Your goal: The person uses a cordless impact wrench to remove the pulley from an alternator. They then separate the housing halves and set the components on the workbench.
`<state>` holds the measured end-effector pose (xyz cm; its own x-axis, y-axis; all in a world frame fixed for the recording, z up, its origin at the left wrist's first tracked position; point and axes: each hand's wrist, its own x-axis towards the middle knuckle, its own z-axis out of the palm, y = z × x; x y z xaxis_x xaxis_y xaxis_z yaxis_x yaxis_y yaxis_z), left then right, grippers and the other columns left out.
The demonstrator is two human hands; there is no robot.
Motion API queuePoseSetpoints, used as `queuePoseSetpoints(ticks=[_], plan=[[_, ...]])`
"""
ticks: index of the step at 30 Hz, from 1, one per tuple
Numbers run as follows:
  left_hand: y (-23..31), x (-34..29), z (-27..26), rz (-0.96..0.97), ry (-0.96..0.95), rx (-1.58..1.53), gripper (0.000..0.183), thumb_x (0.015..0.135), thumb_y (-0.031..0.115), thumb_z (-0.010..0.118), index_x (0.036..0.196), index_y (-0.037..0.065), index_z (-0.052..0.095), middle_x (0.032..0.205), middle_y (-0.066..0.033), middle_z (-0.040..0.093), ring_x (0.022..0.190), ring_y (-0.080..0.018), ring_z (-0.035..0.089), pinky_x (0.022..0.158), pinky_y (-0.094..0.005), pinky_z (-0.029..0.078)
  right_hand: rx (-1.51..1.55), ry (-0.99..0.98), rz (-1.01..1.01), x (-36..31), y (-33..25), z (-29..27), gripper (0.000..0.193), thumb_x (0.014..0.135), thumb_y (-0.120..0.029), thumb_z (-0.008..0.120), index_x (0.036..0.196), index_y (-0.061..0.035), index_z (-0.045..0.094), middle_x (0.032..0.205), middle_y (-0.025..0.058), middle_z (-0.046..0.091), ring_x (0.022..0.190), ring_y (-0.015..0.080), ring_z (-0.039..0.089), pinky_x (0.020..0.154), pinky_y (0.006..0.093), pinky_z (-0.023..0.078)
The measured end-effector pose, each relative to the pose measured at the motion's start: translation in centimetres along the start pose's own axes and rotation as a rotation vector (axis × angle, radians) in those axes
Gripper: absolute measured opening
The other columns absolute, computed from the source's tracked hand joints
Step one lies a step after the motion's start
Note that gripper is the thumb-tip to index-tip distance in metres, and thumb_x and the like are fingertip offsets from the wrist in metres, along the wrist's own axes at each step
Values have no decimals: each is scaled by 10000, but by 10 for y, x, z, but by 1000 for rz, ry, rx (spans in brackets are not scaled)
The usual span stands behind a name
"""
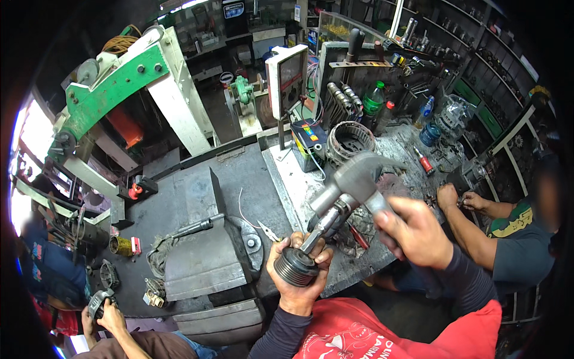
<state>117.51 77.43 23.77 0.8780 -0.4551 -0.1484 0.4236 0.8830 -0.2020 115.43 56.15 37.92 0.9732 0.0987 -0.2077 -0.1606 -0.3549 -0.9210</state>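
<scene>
My left hand [301, 281] is wrapped around a dark grooved pulley [295, 267], its ribbed side turned toward me. A shiny metal rod-like tool [323, 229] stands tilted on the pulley, its lower end between my left fingers. My right hand [415, 232] grips a claw hammer [360, 179]. The hammer's head is slightly blurred and hangs over the upper end of the rod; I cannot tell whether they touch. Pliers [269, 231] with light handles lie just beyond my left hand.
A large bench vise [206, 263] stands left of my hands, with a ratchet-like tool [200, 225] on it. Beyond are a battery [308, 143], a round stator housing [351, 140] and a red screwdriver [424, 161]. Co-workers handle parts at right [457, 197] and lower left [106, 314].
</scene>
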Motion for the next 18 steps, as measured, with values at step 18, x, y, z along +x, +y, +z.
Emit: queuePoseSetpoints(ticks=[18], plan=[[-13, -52, -11, -199, 71, -29, 250, 906, 274, 567, 838, 41, 511, 858, -96, 489, 798, -238, 505, 558, -363, 528, -751, 275, -402, -7, 287, 58, 366, 741, -191, 835, 1082, -93, 745, 890, 58, 632, 827, 282, 626, 750, 405, 477]])
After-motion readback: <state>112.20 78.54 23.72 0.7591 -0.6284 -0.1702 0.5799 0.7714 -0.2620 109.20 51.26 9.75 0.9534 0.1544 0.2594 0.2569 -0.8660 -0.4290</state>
